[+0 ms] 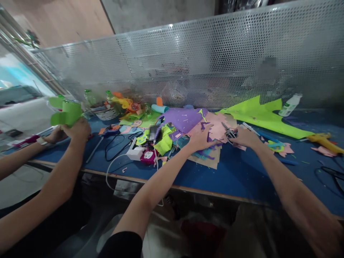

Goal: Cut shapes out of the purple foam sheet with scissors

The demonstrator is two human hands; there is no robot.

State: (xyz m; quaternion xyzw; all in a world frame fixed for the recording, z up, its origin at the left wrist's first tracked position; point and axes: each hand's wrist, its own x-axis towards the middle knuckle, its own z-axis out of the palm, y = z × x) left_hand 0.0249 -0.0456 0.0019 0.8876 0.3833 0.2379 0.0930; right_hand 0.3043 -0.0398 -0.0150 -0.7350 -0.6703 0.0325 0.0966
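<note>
Scissors are in my right hand, over the pink paper, fingers curled about the handles, blades slanting forward and left. My left hand, farther from them, keeps thumb and fingers apart at the paper, seemingly holding nothing.

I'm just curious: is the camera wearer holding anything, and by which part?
The right hand holds the scissors by their handles; whether the left hand grips anything cannot be told.
</note>
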